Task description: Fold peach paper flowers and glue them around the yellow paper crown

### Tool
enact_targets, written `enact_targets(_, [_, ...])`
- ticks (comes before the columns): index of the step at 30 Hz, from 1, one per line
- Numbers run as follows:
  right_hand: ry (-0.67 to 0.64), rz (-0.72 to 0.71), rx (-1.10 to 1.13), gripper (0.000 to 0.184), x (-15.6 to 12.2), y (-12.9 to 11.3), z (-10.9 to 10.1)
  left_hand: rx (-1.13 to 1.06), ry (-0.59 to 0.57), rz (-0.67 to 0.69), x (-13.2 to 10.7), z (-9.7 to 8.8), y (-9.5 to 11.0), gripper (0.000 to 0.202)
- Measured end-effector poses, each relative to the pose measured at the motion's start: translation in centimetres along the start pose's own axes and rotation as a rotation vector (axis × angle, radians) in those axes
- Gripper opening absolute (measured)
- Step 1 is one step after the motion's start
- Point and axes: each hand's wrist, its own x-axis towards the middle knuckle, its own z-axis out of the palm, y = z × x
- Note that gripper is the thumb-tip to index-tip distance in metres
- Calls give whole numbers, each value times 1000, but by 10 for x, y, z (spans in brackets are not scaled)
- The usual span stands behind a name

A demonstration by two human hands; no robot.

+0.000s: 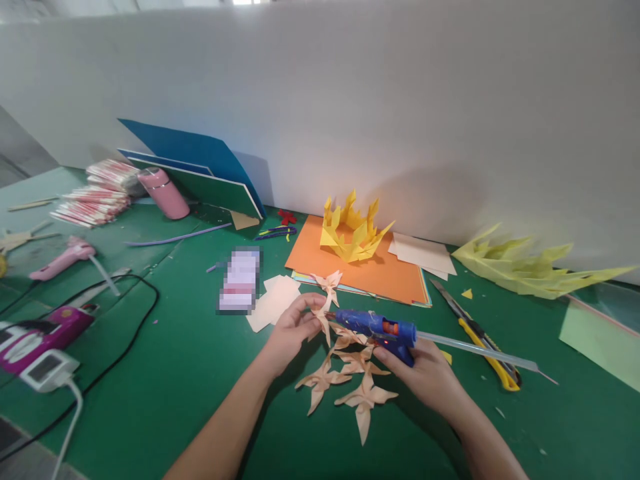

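Observation:
My left hand (299, 321) pinches a folded peach paper flower (323, 321) between thumb and fingers. In my right hand (425, 370) is a blue hot glue gun (373, 323), gripped by its handle. Its nozzle points left and meets or nearly meets the held flower; I cannot tell if they touch. A long clear glue stick (475, 347) sticks out of its back. Several more peach paper flowers (366, 398) lie on the green table below and between my hands, and another flower (330, 285) sits just above the held one.
A yellow folded paper crown (355, 233) stands on orange sheets (310, 250) at the back. To the right lie a yellow utility knife (480, 340) and a pale yellow paper piece (520, 267). Leftward are a pink glue gun (65, 259), a power strip (50, 340) with cords and a pink bottle (165, 193).

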Motion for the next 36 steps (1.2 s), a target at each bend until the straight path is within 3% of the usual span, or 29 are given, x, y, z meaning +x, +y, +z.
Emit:
enact_targets(3, [13, -4, -11, 40, -2, 2, -5, -9, 8, 8, 2, -2, -2, 30])
enact_targets(7, [158, 25, -45, 36, 0, 7, -16, -47, 19, -14, 3, -2, -2, 35])
enact_targets(13, [220, 156, 239, 43, 14, 26, -29, -24, 73, -27, 2, -3, 1, 37])
enact_targets(19, [452, 225, -105, 43, 23, 48, -37, -47, 52, -38, 1, -2, 2, 36])
enact_targets(24, [556, 316, -63, 54, 25, 58, -34, -31, 11, -36, -2, 1, 2, 35])
enact_targets(30, [585, 199, -266, 53, 34, 57, -35, -57, -20, -10, -2, 3, 3, 33])
enact_targets(34, [637, -47, -445, 54, 38, 45, -32, -58, -19, -32, -3, 3, 2, 35])
enact_targets(36, [613, -187, -429, 49, 35, 30, -24, -61, -18, -48, -3, 3, 2, 37])
